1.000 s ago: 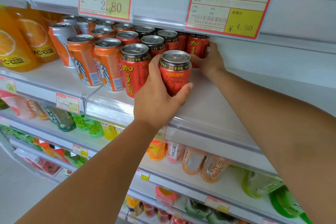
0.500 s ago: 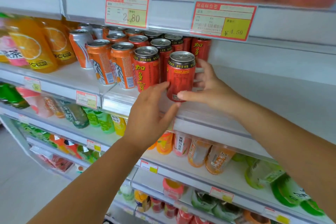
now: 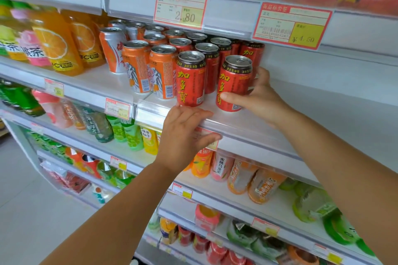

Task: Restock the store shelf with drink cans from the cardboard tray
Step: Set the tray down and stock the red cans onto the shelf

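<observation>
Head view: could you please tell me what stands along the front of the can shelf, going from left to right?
Orange juice bottles → silver can → orange cans → red can → held red can → right hand, wrapped round that can.

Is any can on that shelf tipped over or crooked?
No can has fallen or spilled. Only the held can, gripped by the right hand, stands apart from the neighbouring red can, leaving a gap in the front row.
</observation>
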Tool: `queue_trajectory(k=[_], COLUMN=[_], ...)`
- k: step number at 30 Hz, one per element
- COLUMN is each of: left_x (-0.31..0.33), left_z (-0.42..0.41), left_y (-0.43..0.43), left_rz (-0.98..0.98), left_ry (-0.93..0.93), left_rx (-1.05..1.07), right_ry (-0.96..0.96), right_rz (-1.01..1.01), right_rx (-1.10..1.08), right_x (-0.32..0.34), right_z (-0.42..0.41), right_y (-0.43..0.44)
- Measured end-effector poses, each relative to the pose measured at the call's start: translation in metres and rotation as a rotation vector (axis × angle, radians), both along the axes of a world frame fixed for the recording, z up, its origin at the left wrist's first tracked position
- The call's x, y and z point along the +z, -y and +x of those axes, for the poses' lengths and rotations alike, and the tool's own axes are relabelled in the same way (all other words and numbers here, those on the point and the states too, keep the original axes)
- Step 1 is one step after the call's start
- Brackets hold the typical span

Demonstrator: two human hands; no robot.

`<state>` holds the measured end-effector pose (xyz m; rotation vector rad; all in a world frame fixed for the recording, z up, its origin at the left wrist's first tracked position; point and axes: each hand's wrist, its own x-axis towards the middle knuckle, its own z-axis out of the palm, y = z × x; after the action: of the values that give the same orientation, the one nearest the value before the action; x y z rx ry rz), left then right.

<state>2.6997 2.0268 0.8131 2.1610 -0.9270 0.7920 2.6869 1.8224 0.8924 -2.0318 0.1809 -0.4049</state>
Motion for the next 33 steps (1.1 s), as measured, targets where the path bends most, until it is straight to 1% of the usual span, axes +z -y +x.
queue_trajectory(k=[4,9,14,19,23,27,29,30,31,32,33], left_x=[-0.001,-0.001,-0.002,-0.003,-0.004,-0.006,-0.004,-0.001,0.003,0.008,0.012], left_z=[-0.001,-0.003,-0.001,0.000,0.002,0.004,0.003,0.002,0.000,-0.003,-0.006], left_y=[0.001,0.001,0.001,0.002,0.002,0.001,0.001,-0.001,-0.004,-0.011,-0.021], left_rz=[-0.002,-0.013,-0.017,-0.016,-0.005,-0.005,-0.011,-0.028,-0.059,-0.096,-0.127], left_ry=[-0.012,-0.011,0.008,0.031,0.044,0.051,0.026,0.000,-0.026,-0.047,-0.051], left_rx=[-0.004,-0.007,-0.012,-0.009,-0.013,-0.025,-0.041,-0.057,-0.074,-0.093,-0.101], right_ry=[0.073,0.042,0.036,0.041,0.046,-0.020,-0.106,-0.097,-0.021,0.102,0.229], right_rz=[-0.078,-0.092,-0.227,-0.227,-0.188,-0.163,-0.221,-0.291,-0.376,-0.450,-0.481], right_rx=[-0.102,-0.120,-0.233,-0.232,-0.248,-0.242,-0.280,-0.323,-0.347,-0.342,-0.301], right_x=[-0.004,-0.004,0.002,-0.001,-0.005,-0.009,-0.001,0.003,0.008,0.013,0.016], right_z=[0.005,0.020,0.039,0.058,0.068,0.070,0.058,0.048,0.035,0.018,0.000], right_y=[-0.006,0.016,0.030,0.037,0.041,0.042,0.037,0.033,0.026,0.016,0.003])
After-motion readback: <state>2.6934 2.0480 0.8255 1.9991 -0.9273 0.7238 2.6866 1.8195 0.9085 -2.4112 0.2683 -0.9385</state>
